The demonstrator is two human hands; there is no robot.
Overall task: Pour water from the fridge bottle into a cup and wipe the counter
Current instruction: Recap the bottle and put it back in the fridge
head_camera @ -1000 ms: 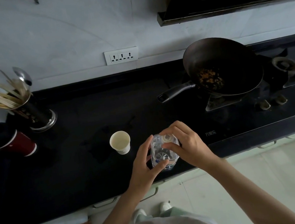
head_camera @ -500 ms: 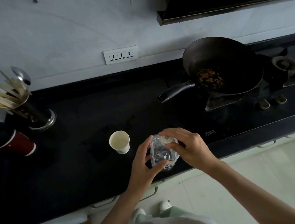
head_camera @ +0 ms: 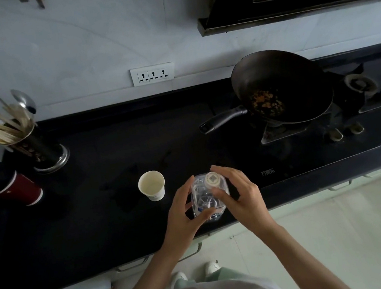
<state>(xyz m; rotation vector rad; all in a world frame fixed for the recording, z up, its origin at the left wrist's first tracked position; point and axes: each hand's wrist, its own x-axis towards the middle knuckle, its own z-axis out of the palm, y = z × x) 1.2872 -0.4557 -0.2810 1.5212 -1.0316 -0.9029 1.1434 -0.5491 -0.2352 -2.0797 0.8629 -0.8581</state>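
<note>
Bottle [head_camera: 207,194]: clear plastic, upright at the front edge of the black worktop [head_camera: 97,221], white cap [head_camera: 212,179] on.

Left hand [head_camera: 182,219]: fingers closed around the bottle's body, likely to stop it turning.

Right hand [head_camera: 240,194]: fingers curled loosely at the cap. Whether they pinch it or only touch it cannot be told. Judged step: unscrewing before the pour.

Cup [head_camera: 152,185]: white paper, upright, mouth open, just left of the bottle but apart from it; near enough for a short tilt. Whether it holds water cannot be told.

Worktop by the cup: faint darker patches, possibly wet; probably the part to wipe. No cloth in view.

Other items, well apart: red cup [head_camera: 16,187] and utensil holder [head_camera: 35,146] far left; wok [head_camera: 284,87] on the hob at right.
</note>
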